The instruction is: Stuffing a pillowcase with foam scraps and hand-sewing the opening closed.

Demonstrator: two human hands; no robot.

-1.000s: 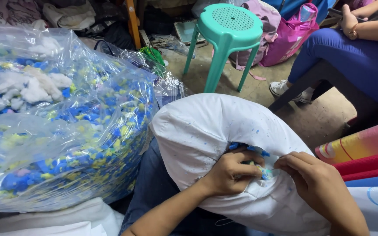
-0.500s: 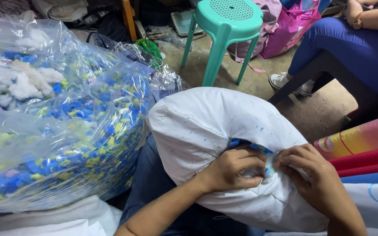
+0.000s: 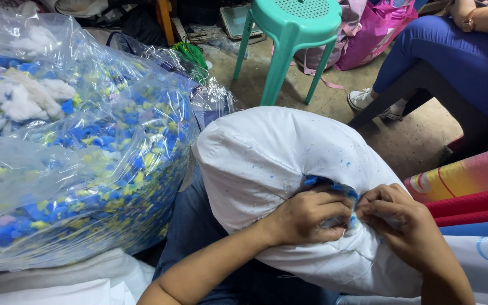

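A stuffed white pillow (image 3: 266,164) rests on my lap, speckled with blue bits. Its opening faces me, and blue and yellow foam filling (image 3: 334,186) shows in the gap. My left hand (image 3: 306,217) is curled over the left side of that opening, fingers gripping the fabric edge and pressing on the filling. My right hand (image 3: 405,226) pinches the fabric edge on the right side, its fingertips meeting the left hand's. Both hands hold the pillow's mouth together.
A big clear plastic bag (image 3: 69,158) of blue, yellow and white foam scraps fills the left. A teal plastic stool (image 3: 292,34) stands ahead. A seated person in blue trousers (image 3: 458,62) is at the upper right. Colourful folded fabric (image 3: 470,186) lies at the right.
My two hands have drawn closer together at the pillow's opening, narrowing the gap where filling shows. The view has tilted down slightly.
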